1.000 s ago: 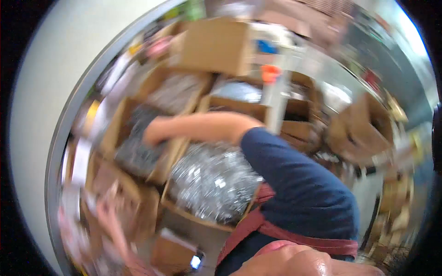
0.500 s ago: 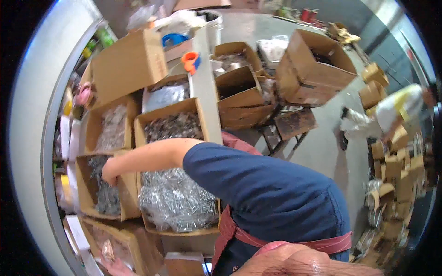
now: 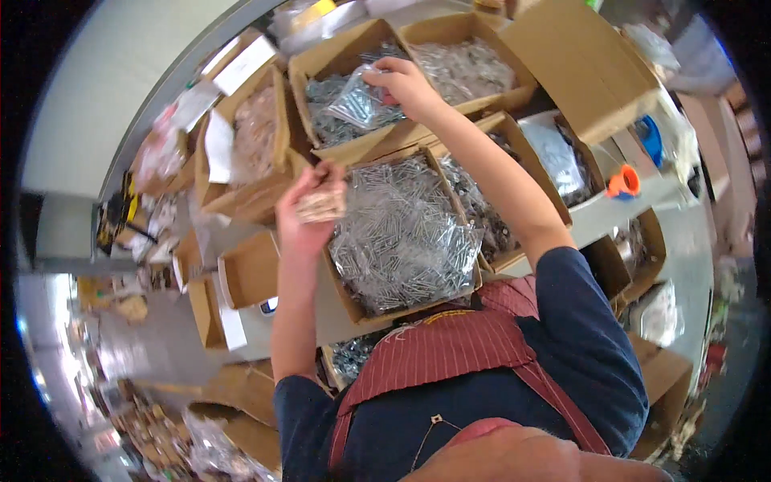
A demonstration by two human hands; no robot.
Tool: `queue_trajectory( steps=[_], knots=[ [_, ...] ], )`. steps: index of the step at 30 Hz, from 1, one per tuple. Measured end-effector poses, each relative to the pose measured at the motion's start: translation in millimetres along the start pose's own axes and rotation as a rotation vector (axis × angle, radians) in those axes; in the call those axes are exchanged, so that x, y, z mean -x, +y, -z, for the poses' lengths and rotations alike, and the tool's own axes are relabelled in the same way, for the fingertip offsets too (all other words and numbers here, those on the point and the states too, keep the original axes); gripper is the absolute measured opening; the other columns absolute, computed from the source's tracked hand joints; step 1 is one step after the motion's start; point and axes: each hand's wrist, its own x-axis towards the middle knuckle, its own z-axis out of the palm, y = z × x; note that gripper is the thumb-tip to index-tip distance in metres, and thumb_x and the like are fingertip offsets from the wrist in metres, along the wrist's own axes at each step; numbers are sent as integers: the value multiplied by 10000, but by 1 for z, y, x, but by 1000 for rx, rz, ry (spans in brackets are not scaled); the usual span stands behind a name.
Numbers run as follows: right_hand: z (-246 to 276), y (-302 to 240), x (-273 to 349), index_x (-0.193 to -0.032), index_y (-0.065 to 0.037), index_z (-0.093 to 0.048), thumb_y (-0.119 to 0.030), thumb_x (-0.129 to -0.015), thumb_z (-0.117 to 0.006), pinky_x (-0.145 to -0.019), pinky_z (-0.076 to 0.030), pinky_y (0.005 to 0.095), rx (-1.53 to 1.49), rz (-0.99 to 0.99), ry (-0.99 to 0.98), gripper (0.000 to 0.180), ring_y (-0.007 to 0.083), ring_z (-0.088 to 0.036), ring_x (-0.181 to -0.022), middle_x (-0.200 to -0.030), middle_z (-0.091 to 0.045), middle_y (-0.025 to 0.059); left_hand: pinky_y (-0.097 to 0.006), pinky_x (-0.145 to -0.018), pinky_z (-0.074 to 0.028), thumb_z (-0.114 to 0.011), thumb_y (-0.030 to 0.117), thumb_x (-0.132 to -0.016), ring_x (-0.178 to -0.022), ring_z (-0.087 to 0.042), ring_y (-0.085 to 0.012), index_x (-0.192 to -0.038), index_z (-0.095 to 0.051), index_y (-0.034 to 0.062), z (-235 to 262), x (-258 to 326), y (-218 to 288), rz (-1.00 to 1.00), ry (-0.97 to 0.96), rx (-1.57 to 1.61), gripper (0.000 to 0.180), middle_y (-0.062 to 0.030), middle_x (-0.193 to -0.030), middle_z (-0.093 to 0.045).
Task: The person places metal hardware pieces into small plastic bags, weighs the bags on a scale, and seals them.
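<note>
Pinching a small clear packet [image 3: 359,103] of metal hardware by its upper corner, the right hand [image 3: 407,83] is closed on it with fingers and thumb, and the packet is dangling just above the open cardboard box [image 3: 341,88] at the far side of the bench — a box already heaped with the same glinting bags. The left hand [image 3: 309,210] is raised nearer the body, fingers curled shut around a small pale bundle [image 3: 321,205]; blur is hiding what exactly that bundle is, though it looks like a sheaf of little tan pieces. Below and between the two arms, a bigger box [image 3: 401,233] is sitting full of long silvery parts wrapped in clear plastic, touching the worker's red striped apron [image 3: 458,345] at its near edge. More boxes are crowding in on every side, one to the left holding paler bags [image 3: 255,132], and an orange cap [image 3: 622,183] is lying off to the right on the grey surface. To my eye, handling the packet well means keeping the grip on the sealed edge rather than the slack film — the plastic looks slippery and the contents heavy, so a loose pinch could let it slide.
</note>
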Motion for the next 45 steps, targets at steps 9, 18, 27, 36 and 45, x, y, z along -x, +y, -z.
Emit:
queue_trajectory(
  steps=[9,18,27,36,45],
  knots=[
    [88,-19,-10,-1179,-29,-602,-311,-945,-644,-773,-571,325,215,138,-410,369,219,-704,-879,-1020,-705,137,-296,-588,-576,-538,386,-988,-740,-692,-204,-1221,-577,48,-62,-3,-112,-136,135,6,412,-172,-1078,-689],
    [226,112,-80,-932,-5,-689,-328,-825,-681,-854,-501,442,1239,113,20,340,304,-674,-930,-912,-706,162,-297,-515,-574,-516,253,-983,-721,-682,-223,-1252,-548,-30,-111,8,-154,-219,442,-47,391,-194,-1160,-664],
    [211,16,-5,-964,-36,-622,-115,-925,-613,-613,-471,230,-396,-146,-64,88,89,-606,-734,-812,-617,-24,-338,-662,-598,-512,287,-994,-815,-698,-208,-1262,-543,-23,-119,-17,-171,-42,438,-181,411,-166,-1181,-663],
    [175,-45,123,-1108,3,-636,-164,-987,-567,-767,-509,254,-135,-189,-539,217,92,-629,-885,-949,-667,28,-349,-745,-590,-548,340,-995,-863,-699,-227,-1203,-552,-12,-131,-54,-194,-7,295,-169,409,-150,-1050,-685],
    [261,34,178,-1039,-24,-635,19,-847,-578,-818,-516,384,821,189,-52,204,348,-640,-944,-1035,-655,175,-314,-652,-572,-599,268,-959,-756,-679,-184,-1104,-621,0,-129,-15,-198,-82,591,-170,306,-98,-942,-692]
  ],
)
